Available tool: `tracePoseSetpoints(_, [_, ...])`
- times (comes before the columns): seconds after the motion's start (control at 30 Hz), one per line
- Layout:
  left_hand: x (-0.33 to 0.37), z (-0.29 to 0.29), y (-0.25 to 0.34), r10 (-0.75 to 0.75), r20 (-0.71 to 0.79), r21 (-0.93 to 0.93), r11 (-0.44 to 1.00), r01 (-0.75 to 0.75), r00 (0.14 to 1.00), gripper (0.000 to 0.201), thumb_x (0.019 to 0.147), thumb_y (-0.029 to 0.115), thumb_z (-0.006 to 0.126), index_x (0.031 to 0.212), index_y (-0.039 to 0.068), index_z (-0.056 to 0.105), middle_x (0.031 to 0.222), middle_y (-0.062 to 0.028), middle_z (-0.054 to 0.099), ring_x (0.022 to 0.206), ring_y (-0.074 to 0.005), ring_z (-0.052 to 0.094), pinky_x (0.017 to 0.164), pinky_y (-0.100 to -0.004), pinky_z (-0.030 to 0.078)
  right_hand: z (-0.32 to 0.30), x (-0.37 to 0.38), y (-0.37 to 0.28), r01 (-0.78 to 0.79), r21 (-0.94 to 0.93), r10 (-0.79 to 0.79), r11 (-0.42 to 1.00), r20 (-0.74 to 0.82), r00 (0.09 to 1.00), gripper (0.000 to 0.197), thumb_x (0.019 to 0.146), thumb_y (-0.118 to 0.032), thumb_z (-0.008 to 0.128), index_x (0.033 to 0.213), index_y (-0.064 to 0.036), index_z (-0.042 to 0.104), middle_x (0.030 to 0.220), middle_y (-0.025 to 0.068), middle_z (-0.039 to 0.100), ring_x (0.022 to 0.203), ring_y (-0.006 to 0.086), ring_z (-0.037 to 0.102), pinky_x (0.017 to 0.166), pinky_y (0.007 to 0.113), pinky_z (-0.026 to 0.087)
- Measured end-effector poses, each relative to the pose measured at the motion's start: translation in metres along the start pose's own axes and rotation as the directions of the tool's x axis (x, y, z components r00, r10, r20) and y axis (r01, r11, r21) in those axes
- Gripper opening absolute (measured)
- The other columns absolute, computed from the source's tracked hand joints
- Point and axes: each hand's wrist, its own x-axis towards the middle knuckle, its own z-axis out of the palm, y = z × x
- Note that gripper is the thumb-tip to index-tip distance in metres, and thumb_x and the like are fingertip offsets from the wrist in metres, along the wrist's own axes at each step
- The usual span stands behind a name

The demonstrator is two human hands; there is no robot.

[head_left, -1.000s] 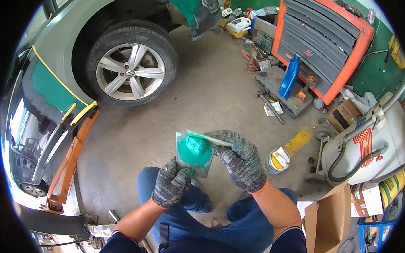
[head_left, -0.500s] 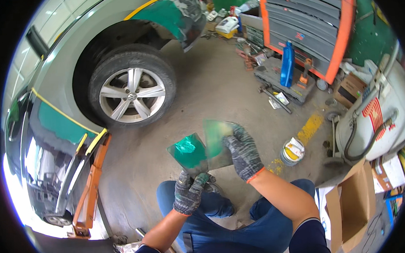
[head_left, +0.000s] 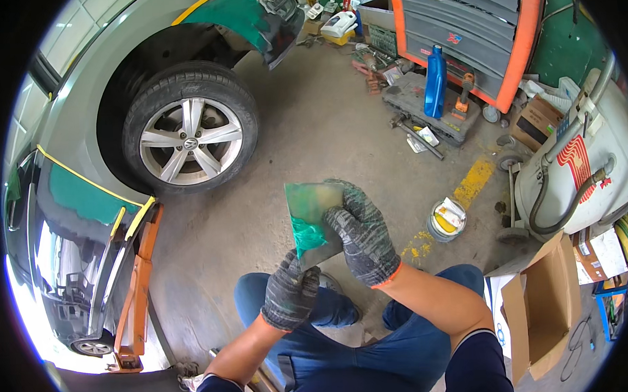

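Observation:
My right hand [head_left: 356, 225], in a grey knit glove, is closed on a thin translucent putty spreader [head_left: 319, 194] smeared with green. Gloved alike, my left hand [head_left: 291, 291] pinches the lower edge of a thin flat plate [head_left: 324, 254]. The two sheets overlap in front of my knees, so much of the plate is hidden behind the spreader. A thick clump of glossy green putty [head_left: 307, 235] shows where they meet; which sheet carries it I cannot tell.
At left stands a car with a wheel [head_left: 191, 141] and green-patched panels [head_left: 86, 193], beside an orange support arm [head_left: 139, 285]. An open can [head_left: 447, 220] sits right of my knees. Farther off are a tool cabinet [head_left: 454, 35], a white tank [head_left: 569, 187] and a cardboard box [head_left: 543, 319].
The plate and spreader, side by side earlier, now overlap. My right hand has come left and down across the plate, and the plate has turned more edge-on. The whole view has shifted slightly.

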Motion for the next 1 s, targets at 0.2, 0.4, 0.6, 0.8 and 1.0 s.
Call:
tracePoseSetpoints(0.2, [0.008,-0.017,0.051,-0.163,0.060,-0.395,0.902,0.173,0.985,0.032,0.097,0.004,0.052,0.129,0.005,0.048,0.089,-0.0092,0.065,0.066,-0.0125,0.060,0.056,-0.0267,0.051,-0.023,0.021,0.025,-0.133,0.171,0.148,0.976,-0.076,0.986,0.035,0.090,0.002,0.051,0.124,-0.0029,0.057,0.115,0.0046,0.061,0.101,0.0117,0.057,0.092,0.028,0.047])
tracePoseSetpoints(0.4, [0.006,-0.014,0.053,-0.114,0.104,-0.233,0.963,0.135,0.988,0.034,0.097,0.005,0.054,0.130,0.003,0.048,0.082,-0.0020,0.060,0.067,-0.0096,0.057,0.058,-0.0252,0.048,-0.007,0.007,0.023,-0.100,-0.077,0.101,0.992,0.007,0.995,0.034,0.091,-0.002,0.051,0.125,-0.0004,0.054,0.113,0.0089,0.061,0.102,0.0150,0.057,0.093,0.031,0.047])
tracePoseSetpoints(0.6, [0.011,-0.020,0.060,-0.146,0.287,-0.214,0.954,0.212,0.947,0.034,0.097,0.008,0.055,0.130,0.004,0.049,0.079,-0.0014,0.058,0.066,-0.0092,0.055,0.058,-0.0249,0.047,-0.002,0.002,0.013,0.024,-0.194,-0.005,0.981,0.101,0.995,0.032,0.092,-0.005,0.054,0.123,-0.0001,0.056,0.113,0.0092,0.062,0.102,0.0163,0.058,0.092,0.033,0.048])
tracePoseSetpoints(0.8, [0.004,-0.026,0.044,-0.281,0.101,-0.496,0.818,0.293,0.954,0.022,0.096,0.011,0.057,0.116,0.003,0.055,0.077,-0.0059,0.062,0.061,-0.0130,0.058,0.054,-0.0264,0.048,-0.019,0.016,-0.021,0.210,-0.189,-0.239,0.959,-0.144,0.960,0.027,0.092,-0.008,0.063,0.117,-0.0010,0.060,0.108,0.0068,0.065,0.095,0.0128,0.061,0.085,0.029,0.051])
tracePoseSetpoints(1.0, [0.004,-0.019,0.037,-0.322,0.190,-0.424,0.825,0.373,0.928,0.021,0.096,0.014,0.057,0.115,0.004,0.059,0.083,0.0010,0.058,0.065,-0.0057,0.051,0.059,-0.0223,0.044,-0.004,-0.011,-0.033,0.192,-0.202,-0.179,0.960,0.078,0.981,0.026,0.091,-0.007,0.065,0.117,-0.0020,0.062,0.105,0.0067,0.067,0.093,0.0147,0.064,0.082,0.030,0.054])
